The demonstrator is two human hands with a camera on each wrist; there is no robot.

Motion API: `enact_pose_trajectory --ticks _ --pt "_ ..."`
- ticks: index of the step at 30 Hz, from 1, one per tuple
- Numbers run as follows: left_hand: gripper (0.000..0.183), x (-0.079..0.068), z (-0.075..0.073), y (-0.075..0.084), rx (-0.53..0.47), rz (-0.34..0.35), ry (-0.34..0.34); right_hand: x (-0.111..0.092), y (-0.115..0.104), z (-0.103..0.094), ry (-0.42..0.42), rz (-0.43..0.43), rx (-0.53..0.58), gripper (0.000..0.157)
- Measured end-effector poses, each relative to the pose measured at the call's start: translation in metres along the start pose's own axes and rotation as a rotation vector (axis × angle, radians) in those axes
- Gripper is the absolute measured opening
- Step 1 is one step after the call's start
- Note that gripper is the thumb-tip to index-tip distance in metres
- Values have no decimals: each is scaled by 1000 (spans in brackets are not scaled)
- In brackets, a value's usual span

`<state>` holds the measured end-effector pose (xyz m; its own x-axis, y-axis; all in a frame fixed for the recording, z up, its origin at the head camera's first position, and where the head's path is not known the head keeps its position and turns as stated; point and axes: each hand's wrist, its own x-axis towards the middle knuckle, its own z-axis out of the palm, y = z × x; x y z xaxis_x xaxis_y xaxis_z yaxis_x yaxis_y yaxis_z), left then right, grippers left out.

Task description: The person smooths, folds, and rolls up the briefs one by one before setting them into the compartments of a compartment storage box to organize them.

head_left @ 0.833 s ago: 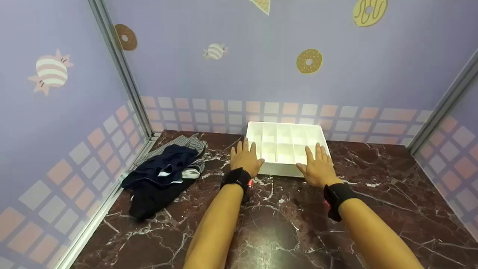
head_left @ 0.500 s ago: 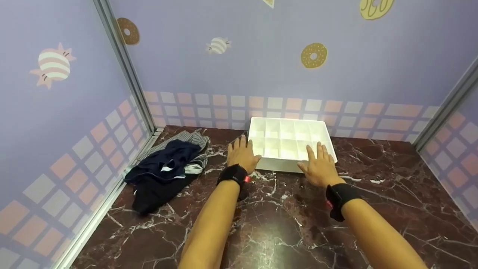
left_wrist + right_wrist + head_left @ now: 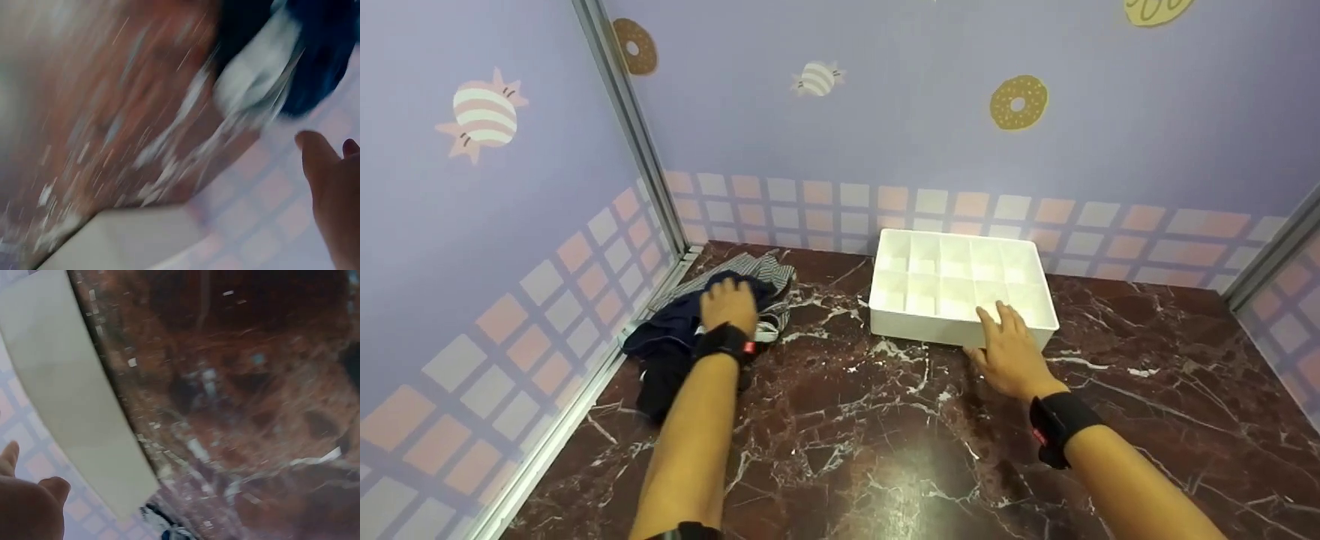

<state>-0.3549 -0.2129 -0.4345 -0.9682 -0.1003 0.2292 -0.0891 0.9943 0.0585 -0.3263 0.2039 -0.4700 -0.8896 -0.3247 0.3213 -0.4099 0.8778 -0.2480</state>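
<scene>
My left hand is over the pile of clothes at the left, fingers spread above a navy garment. The head view does not show whether it touches the cloth. The blurred left wrist view has the thumb apart from the dark blue and white cloth. A grey striped garment and a black one belong to the same pile. By the front right of a white divided box, my right hand has its fingers extended; contact with the box is unclear.
Dark red marbled tabletop lies under everything. A patterned back wall rises just behind the box. At the left, a side wall with a white bottom rail borders the clothes.
My left hand has left the box's left side and moved left to the clothes. My right hand stays near the box's front right. The head view has shifted slightly.
</scene>
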Motion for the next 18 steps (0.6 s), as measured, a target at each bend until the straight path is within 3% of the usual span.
enact_pose_trajectory --ticks 3,7,9,11,15,18 --pt "32 -8 -4 -25 -9 -46 -35 -3 -3 7 44 -80 20 63" --pt "30 -13 3 -42 -20 -50 -92 -6 -11 16 75 -162 44 58" --pt "25 -12 8 -47 -40 -48 -58 -6 -17 21 63 -187 51 56" --pt "22 -8 10 -50 -98 -38 29 -6 -25 24 42 -212 59 54" --pt "24 -2 -1 -34 -314 68 205 -3 -42 26 8 -230 103 50" --pt "24 -4 -15 -1 -455 228 212 -1 -57 26 8 -227 149 49"
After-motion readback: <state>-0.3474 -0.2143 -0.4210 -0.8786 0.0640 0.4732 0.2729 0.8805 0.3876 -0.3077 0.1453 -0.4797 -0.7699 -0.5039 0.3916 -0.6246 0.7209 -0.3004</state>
